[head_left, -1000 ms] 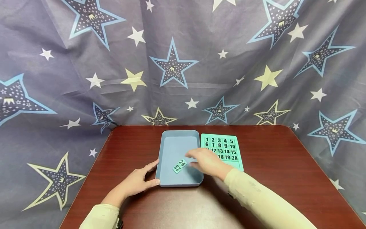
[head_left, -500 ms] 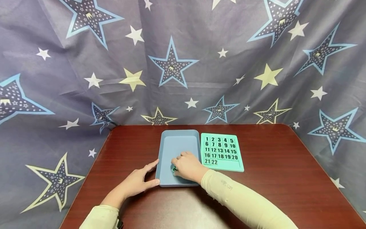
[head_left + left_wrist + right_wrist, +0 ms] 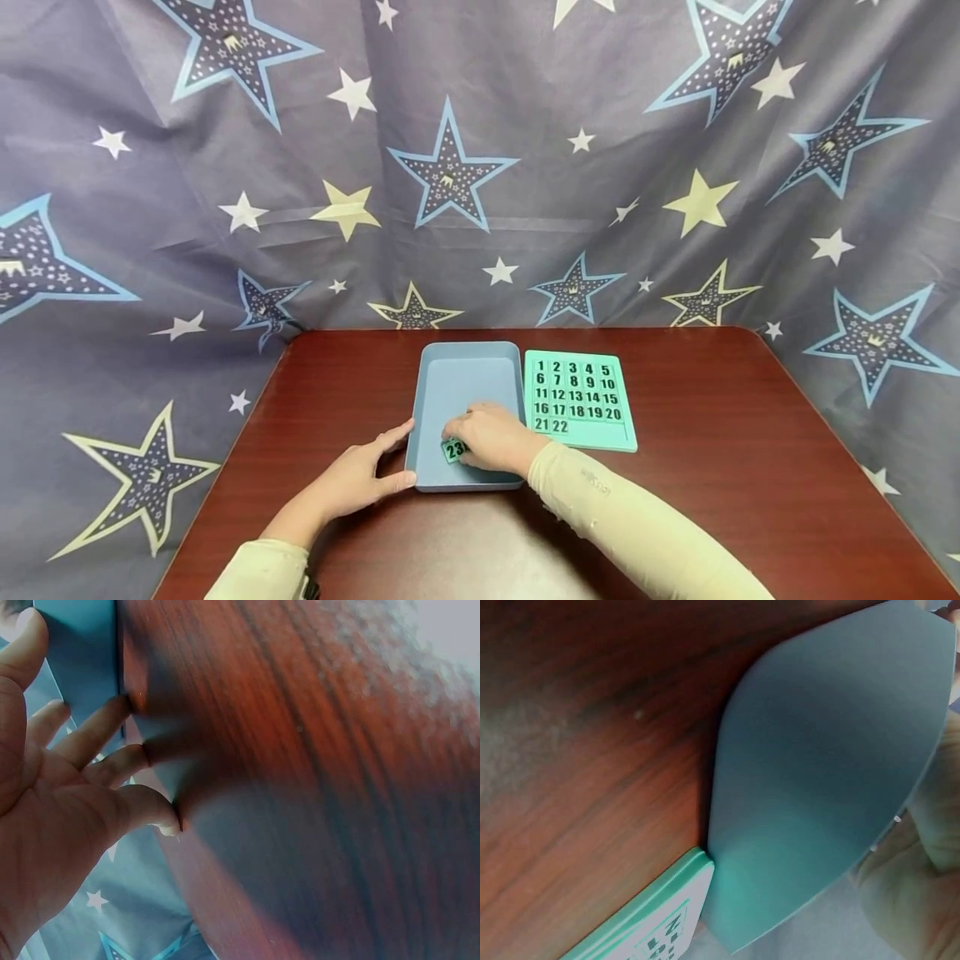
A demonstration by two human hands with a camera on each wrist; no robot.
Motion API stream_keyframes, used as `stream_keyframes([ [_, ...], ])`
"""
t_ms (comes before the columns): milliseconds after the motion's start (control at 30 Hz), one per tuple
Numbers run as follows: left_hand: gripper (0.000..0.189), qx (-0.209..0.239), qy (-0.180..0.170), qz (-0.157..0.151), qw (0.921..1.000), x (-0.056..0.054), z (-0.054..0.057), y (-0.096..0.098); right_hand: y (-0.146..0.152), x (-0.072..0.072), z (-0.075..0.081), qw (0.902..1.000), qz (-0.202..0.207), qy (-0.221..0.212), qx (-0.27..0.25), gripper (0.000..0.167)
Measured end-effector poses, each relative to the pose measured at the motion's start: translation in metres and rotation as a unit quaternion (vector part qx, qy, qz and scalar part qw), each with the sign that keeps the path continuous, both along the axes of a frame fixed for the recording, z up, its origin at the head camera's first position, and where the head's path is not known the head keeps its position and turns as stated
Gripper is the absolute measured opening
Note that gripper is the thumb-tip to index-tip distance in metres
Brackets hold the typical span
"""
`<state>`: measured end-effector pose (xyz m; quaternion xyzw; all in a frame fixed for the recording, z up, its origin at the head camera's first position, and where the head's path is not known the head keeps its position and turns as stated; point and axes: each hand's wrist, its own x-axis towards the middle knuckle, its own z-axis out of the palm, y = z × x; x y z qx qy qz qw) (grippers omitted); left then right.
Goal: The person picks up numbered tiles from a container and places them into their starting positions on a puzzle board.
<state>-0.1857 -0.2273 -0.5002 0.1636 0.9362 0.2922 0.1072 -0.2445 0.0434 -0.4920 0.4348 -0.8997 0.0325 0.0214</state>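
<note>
A blue-grey tray (image 3: 468, 360) lies on the table. Inside it, my right hand (image 3: 493, 437) pinches a green number tile marked 23 (image 3: 453, 451) between fingers and thumb, low over the tray floor. The tile marked 24 is hidden by that hand. My left hand (image 3: 358, 477) rests against the tray's left side, fingers spread and fairly straight, thumb near the front corner. A mint-green number board (image 3: 596, 436) lies just right of the tray. Its tiles run from 1 to 22, and the rest of its bottom row is bare.
The dark red wooden table (image 3: 712, 450) extends around the tray and board. Behind it hangs a grey curtain (image 3: 517, 100) printed with stars. In the right wrist view, the tray's outer wall (image 3: 817, 765) stands close beside a corner of the board.
My right hand moved left from above the board's edge into the tray and took hold of the 23 tile, which has turned from upside down to upright. My left hand stayed put.
</note>
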Motion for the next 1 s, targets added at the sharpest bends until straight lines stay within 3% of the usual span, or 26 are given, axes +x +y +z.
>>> stream_keyframes([
  [167,0.088,0.01,-0.005,-0.006,0.9999,-0.002,-0.003,0.003,0.031,0.005,0.016,0.9941,-0.048,-0.037,-0.09,0.048],
  [300,0.089,0.014,-0.003,-0.01,0.9998,-0.004,-0.003,0.003,0.093,0.004,0.026,0.9821,-0.105,-0.011,-0.156,0.046],
  [433,0.088,0.008,-0.005,-0.007,0.9999,-0.004,-0.003,0.0,0.155,0.007,0.017,0.9711,-0.177,0.011,-0.16,0.041],
  [533,0.088,0.003,-0.01,-0.002,0.9999,-0.003,-0.003,-0.002,0.181,0.01,0.005,0.9713,-0.19,0.0,-0.143,0.04],
  [633,0.089,0.005,-0.009,-0.002,0.9999,-0.003,-0.002,-0.003,0.19,0.012,-0.004,0.9751,-0.179,-0.004,-0.131,0.038],
  [767,0.09,0.009,-0.004,-0.007,0.9999,-0.004,-0.002,-0.002,0.189,0.012,-0.011,0.973,-0.187,-0.006,-0.135,0.037],
  [1000,0.09,0.003,-0.007,-0.003,1.0,-0.002,-0.003,-0.003,0.185,0.012,-0.016,0.9569,-0.189,-0.105,-0.194,0.036],
])
